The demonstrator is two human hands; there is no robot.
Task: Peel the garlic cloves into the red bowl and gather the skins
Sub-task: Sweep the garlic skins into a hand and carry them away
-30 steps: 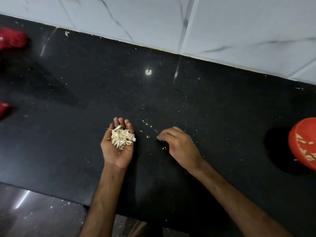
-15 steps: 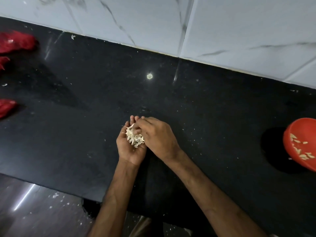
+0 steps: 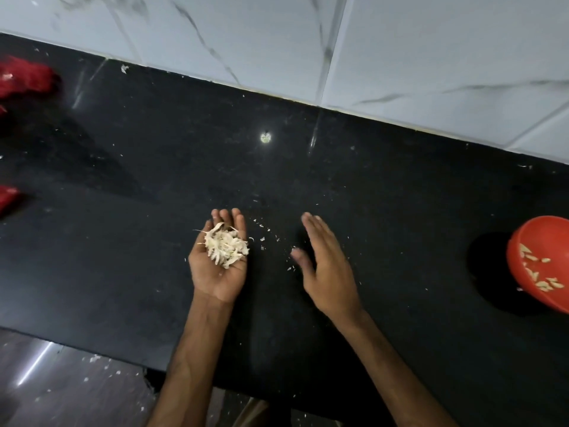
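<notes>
- Left hand, centre frame, palm up, grip loose, cradles pale papery garlic skins
- Right hand beside it, grip apart, above black tabletop
- Round red bowl holding peeled garlic cloves, right edge

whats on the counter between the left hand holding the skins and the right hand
Head view: only a few loose skin flecks on the black counter between left hand and right hand.

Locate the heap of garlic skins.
Head view: the heap of garlic skins lies in the upturned left hand, left of centre over the black counter, with the right hand beside it and the red bowl at the far right.
</notes>
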